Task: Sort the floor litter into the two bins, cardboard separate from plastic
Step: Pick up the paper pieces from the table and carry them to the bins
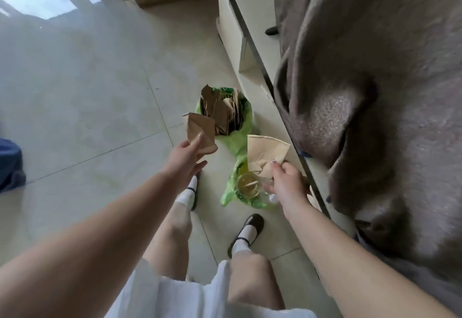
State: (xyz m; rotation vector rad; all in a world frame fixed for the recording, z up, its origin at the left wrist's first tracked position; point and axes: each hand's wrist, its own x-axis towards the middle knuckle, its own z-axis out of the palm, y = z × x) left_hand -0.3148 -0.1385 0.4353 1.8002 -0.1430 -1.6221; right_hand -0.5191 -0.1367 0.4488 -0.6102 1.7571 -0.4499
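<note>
Left hand pinches a cardboard piece just short of the cardboard-filled bin beyond its grip; right hand grips another cardboard sheet directly over the plastics bin, risking mis-sorting if released.

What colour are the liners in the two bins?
Bright green liners, clearest in the head view, around the cardboard.

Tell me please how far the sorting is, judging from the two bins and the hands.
Mostly done, it seems. The farther green-lined bin is already packed with cardboard scraps, and the nearer bin holds clear plastic cups. In hand: the left hand holds a brown cardboard piece, and the right hand grips a paler cardboard piece. Left: dropping both into the cardboard bin. No loose litter shows on the visible floor.
</note>
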